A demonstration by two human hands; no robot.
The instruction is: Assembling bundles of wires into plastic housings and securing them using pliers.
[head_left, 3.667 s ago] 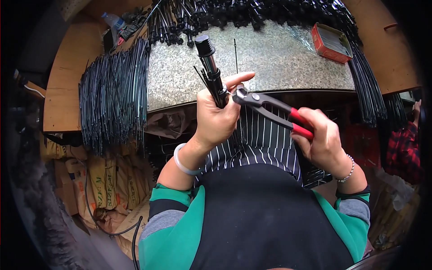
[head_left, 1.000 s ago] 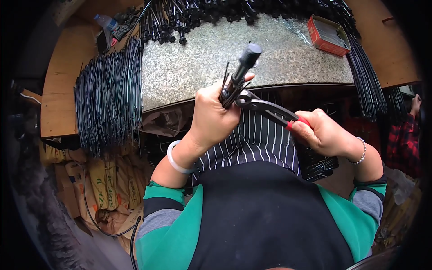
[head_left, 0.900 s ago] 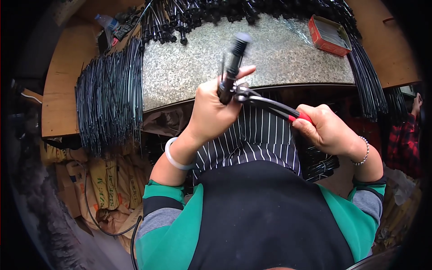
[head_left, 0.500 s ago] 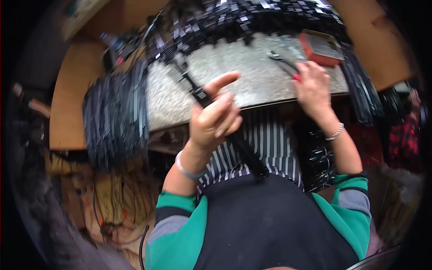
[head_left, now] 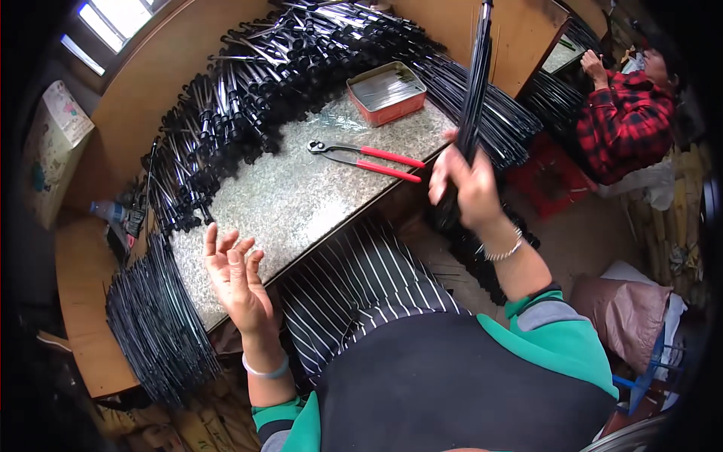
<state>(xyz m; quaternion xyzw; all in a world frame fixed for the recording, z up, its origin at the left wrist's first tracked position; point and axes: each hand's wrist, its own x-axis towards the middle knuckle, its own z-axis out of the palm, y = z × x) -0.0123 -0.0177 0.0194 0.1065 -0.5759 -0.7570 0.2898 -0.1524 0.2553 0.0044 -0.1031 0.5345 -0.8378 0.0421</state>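
My right hand (head_left: 471,188) is closed round a long black umbrella frame (head_left: 474,90), folded and nearly upright over the table's front edge at the right. My left hand (head_left: 237,286) is held up by the left front edge of the speckled tabletop (head_left: 271,215), its fingers apart and curled a little, with nothing in it. Between the hands lie end-cutting pincers (head_left: 369,159) with red handles and their jaws toward the left. Behind them stands an open red tin (head_left: 388,111) with fine metal pieces in it.
Several black umbrella frames (head_left: 233,98) are heaped along the back. Thin black rods (head_left: 162,324) hang over the left edge. At the right, more rods (head_left: 504,128) lie beyond the tin. A person in a red checked shirt (head_left: 629,120) works farther right, near a red stool (head_left: 546,177).
The umbrella frame has gone from my left hand to my right and been raised at the right. My right hand has left the pincers. The view has swung right.
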